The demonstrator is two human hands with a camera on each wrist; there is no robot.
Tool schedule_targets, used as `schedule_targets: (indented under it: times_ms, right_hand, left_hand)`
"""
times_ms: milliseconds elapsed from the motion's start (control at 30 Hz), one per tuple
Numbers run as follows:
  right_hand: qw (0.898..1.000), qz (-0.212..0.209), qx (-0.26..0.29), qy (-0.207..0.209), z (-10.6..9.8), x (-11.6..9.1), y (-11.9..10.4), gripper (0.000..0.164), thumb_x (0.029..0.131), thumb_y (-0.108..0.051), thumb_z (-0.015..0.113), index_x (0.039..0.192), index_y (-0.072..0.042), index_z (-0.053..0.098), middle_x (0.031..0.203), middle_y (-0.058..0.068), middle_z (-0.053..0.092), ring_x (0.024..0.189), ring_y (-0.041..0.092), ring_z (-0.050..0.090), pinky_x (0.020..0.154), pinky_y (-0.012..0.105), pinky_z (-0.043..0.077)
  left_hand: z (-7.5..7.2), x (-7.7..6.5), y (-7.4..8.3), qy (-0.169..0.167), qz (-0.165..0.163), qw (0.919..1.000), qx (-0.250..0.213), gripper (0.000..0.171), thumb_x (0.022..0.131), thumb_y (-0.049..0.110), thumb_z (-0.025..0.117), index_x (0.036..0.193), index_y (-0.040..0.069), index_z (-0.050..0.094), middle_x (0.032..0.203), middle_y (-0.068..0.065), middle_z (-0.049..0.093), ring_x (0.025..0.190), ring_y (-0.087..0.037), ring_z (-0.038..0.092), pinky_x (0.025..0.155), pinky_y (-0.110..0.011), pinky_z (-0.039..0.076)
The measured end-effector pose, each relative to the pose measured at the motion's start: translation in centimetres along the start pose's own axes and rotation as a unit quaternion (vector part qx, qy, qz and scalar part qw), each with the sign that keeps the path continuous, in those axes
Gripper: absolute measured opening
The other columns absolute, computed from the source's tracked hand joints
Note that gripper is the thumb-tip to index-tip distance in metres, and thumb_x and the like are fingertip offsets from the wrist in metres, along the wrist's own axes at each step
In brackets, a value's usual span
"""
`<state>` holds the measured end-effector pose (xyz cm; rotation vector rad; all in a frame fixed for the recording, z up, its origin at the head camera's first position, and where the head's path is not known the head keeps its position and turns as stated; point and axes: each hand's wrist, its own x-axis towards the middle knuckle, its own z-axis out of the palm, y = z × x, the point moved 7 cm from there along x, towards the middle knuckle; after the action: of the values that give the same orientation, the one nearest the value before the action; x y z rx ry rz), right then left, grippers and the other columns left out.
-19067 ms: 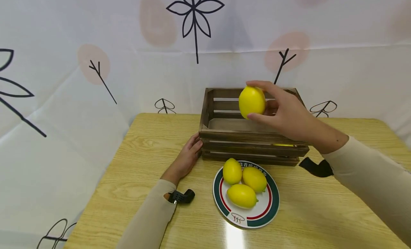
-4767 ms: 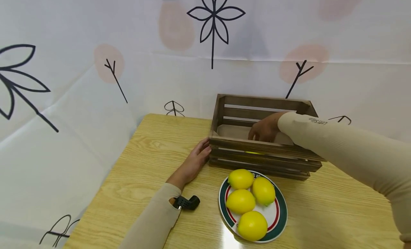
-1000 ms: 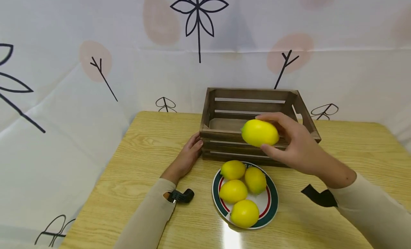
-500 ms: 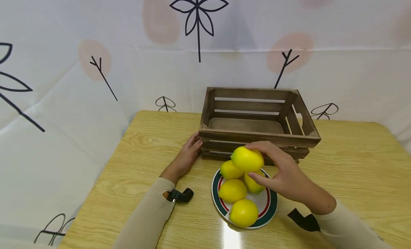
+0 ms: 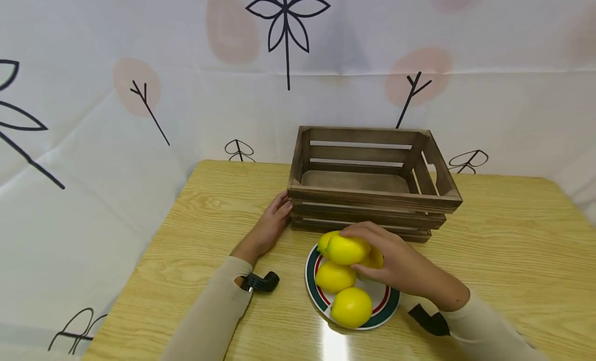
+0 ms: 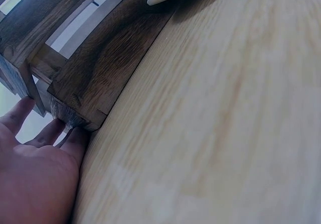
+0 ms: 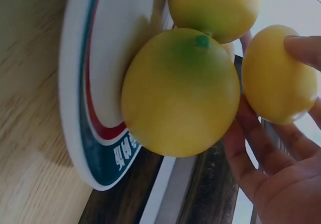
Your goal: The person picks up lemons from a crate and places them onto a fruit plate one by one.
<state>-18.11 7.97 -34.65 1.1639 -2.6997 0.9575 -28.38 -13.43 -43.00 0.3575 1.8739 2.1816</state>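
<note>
My right hand pinches a yellow lemon between thumb and fingers, low over the plate's far side. In the right wrist view the held lemon is right beside a green-tipped lemon on the plate. Several lemons lie on the round plate, the nearest lemon at its front; one at the back right is partly hidden by my hand. My left hand rests on the table with its fingertips at the left end of the brown slatted wooden crate.
The crate stands behind the plate, and its bare floor shows. Wood-grain table surrounds both. A white cloth with plant drawings hangs behind the table. Each wrist wears a black camera, such as the left wrist camera.
The right hand has brought the lemon down and leftward from in front of the crate to the plate. Earlier it reached inside the crate. The plate held three lemons at first. Left hand unmoved.
</note>
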Motion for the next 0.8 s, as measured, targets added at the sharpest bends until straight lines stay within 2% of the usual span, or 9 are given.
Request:
schedule_targets:
  times_ms: [167, 400, 567, 633, 700, 767, 800]
  right_hand:
    - [1.0, -0.004, -0.014, 0.001, 0.4, 0.1, 0.1, 0.059, 0.077, -0.022, 0.074, 0.129, -0.03, 0.046, 0.131, -0.012, 0.044, 0.115, 0.009, 0.049, 0.09, 0.035, 0.049]
    - [1.0, -0.012, -0.018, -0.01, 0.9, 0.6, -0.2, 0.06, 0.079, -0.022, 0.072, 0.131, -0.03, 0.044, 0.133, -0.012, 0.043, 0.121, 0.012, 0.046, 0.094, 0.037, 0.047]
    - [1.0, -0.006, -0.021, -0.009, 0.8, 0.7, -0.2, 0.059, 0.078, -0.022, 0.073, 0.13, -0.028, 0.046, 0.133, -0.01, 0.044, 0.12, 0.011, 0.046, 0.094, 0.035, 0.048]
    - [1.0, 0.0, -0.026, -0.011, 0.5, 0.4, -0.1, 0.059, 0.079, -0.023, 0.072, 0.131, -0.028, 0.045, 0.134, -0.009, 0.043, 0.122, 0.011, 0.045, 0.094, 0.035, 0.047]
    - [0.999, 0.006, -0.04, -0.009, 0.1, 0.0, 0.1, 0.057, 0.082, -0.025, 0.07, 0.132, -0.028, 0.044, 0.136, -0.009, 0.042, 0.124, 0.011, 0.044, 0.095, 0.036, 0.047]
    - [0.998, 0.017, -0.058, 0.002, -0.7, -0.8, 0.3, 0.055, 0.084, -0.028, 0.067, 0.133, -0.03, 0.043, 0.136, -0.009, 0.043, 0.124, 0.011, 0.043, 0.094, 0.036, 0.046]
    - [0.997, 0.021, -0.07, 0.011, -1.2, -1.3, 0.5, 0.053, 0.085, -0.028, 0.066, 0.133, -0.031, 0.044, 0.136, -0.009, 0.043, 0.123, 0.01, 0.044, 0.093, 0.036, 0.047]
  left_hand:
    - [-0.3, 0.0, 0.0, -0.006, -0.001, 1.0, 0.001, 0.064, 0.093, 0.042, 0.049, 0.145, 0.017, 0.021, 0.149, -0.009, 0.023, 0.139, -0.023, 0.021, 0.115, -0.042, 0.015]
    - [-1.1, -0.1, -0.1, 0.0, -0.005, 0.9999, -0.014, 0.059, 0.097, 0.032, 0.044, 0.146, 0.015, 0.017, 0.151, -0.012, 0.017, 0.141, -0.025, 0.015, 0.115, -0.044, 0.013]
    - [-1.1, 0.0, 0.3, -0.022, 0.005, 0.9989, -0.041, 0.054, 0.099, 0.032, 0.037, 0.146, 0.015, 0.018, 0.149, -0.012, 0.021, 0.139, -0.024, 0.019, 0.115, -0.045, 0.014]
    - [-1.3, -0.1, 0.6, -0.018, 0.012, 0.999, -0.039, 0.052, 0.099, 0.034, 0.035, 0.145, 0.014, 0.02, 0.149, -0.01, 0.023, 0.139, -0.023, 0.02, 0.115, -0.043, 0.014]
    - [-1.9, -0.4, 1.2, -0.001, 0.026, 0.9996, -0.008, 0.051, 0.099, 0.037, 0.034, 0.144, 0.015, 0.024, 0.148, -0.008, 0.026, 0.139, -0.023, 0.021, 0.114, -0.044, 0.016]
    - [-2.9, -1.0, 1.9, 0.027, 0.038, 0.9974, 0.055, 0.049, 0.099, 0.038, 0.035, 0.144, 0.018, 0.028, 0.148, -0.004, 0.027, 0.14, -0.023, 0.022, 0.114, -0.044, 0.019]
    - [-3.4, -1.4, 2.4, 0.044, 0.04, 0.9933, 0.099, 0.049, 0.099, 0.04, 0.035, 0.143, 0.021, 0.029, 0.149, -0.001, 0.027, 0.14, -0.023, 0.022, 0.113, -0.044, 0.021]
